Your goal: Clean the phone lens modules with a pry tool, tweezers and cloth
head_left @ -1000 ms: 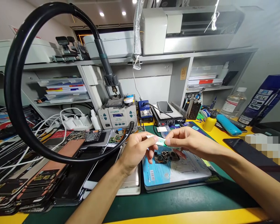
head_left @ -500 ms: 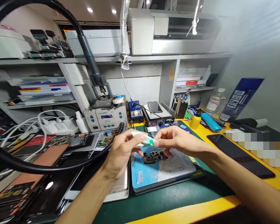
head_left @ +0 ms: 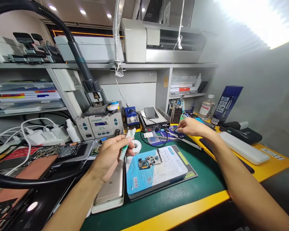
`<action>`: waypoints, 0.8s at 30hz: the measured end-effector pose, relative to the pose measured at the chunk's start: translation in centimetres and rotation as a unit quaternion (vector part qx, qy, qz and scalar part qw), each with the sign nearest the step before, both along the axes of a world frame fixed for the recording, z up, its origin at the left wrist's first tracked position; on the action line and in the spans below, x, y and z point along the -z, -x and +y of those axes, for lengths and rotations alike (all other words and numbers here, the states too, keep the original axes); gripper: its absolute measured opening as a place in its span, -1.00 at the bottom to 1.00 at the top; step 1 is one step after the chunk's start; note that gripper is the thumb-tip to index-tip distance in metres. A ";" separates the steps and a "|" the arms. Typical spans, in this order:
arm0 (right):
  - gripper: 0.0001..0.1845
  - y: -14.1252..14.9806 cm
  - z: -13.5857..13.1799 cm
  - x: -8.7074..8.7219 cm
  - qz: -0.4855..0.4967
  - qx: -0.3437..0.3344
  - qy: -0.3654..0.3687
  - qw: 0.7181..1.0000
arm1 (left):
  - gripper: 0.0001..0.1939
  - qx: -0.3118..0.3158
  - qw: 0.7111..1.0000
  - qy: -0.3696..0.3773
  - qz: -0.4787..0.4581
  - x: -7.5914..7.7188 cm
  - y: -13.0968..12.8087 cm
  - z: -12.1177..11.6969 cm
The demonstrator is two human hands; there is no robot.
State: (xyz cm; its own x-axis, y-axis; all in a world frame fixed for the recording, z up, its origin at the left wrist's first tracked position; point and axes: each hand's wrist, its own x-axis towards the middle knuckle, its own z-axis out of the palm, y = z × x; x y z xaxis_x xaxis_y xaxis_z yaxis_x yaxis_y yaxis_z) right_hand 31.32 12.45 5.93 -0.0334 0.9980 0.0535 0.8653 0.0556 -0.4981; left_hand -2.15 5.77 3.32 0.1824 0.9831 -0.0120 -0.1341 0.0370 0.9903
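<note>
My left hand (head_left: 112, 154) is closed on a pale strip with green patches (head_left: 128, 137), held upright between thumb and fingers. A white roll of tape (head_left: 138, 147) shows just behind those fingers, apparently in the same hand. My right hand (head_left: 191, 126) reaches to the back right, its thumb and fingertips pinched together over the tools; what they hold is hidden. Beneath it lie a soldering iron (head_left: 186, 141) and a purple card (head_left: 160, 141). Small camera modules (head_left: 149, 161) sit on a blue and white box (head_left: 161, 179) between my arms.
A gold phone (head_left: 110, 189) lies left of the box. A black hose (head_left: 43, 181) curves across the left side. Behind stand a hot-air station (head_left: 100, 125) and a black-based device (head_left: 155, 125). A clear bottle (head_left: 206, 108) and a white bar (head_left: 245, 147) are at right.
My right hand has let go of the strip's green end and moved back and right to the tools. My left hand keeps the strip, now turned upright. The view has shifted right.
</note>
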 end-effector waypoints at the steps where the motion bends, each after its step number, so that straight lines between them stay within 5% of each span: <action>1: -0.77 0.3 0.1 0.3 -0.027 -0.012 0.020 0.999 | -0.72 0.005 1.000 -0.004 0.008 0.0 0.0 0.0; 6: -0.69 2.7 0.3 2.1 -0.113 -0.064 0.085 0.988 | -0.71 0.046 0.997 -0.017 0.055 -0.3 0.0 -0.2; 13: -0.75 3.4 0.3 2.3 -0.106 -0.041 0.039 0.993 | -0.72 0.096 0.977 -0.002 0.192 -1.7 -0.2 -0.5; 20: -0.85 2.5 -1.0 0.1 0.118 0.019 -0.122 0.985 | -0.70 0.123 0.958 -0.009 0.259 -1.9 0.7 0.2; 24: -0.68 4.1 -2.4 0.0 0.332 -0.094 -0.101 0.933 | -0.62 0.131 0.952 -0.041 0.273 -1.2 0.9 0.1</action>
State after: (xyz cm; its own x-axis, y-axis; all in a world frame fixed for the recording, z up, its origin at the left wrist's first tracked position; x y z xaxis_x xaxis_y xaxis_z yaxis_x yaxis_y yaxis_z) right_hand 27.19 10.02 5.95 -0.0997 0.9454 0.3102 0.3347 0.3255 -0.8843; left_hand -3.09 5.85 4.54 0.4105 0.9062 -0.1011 0.4044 -0.0816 0.9109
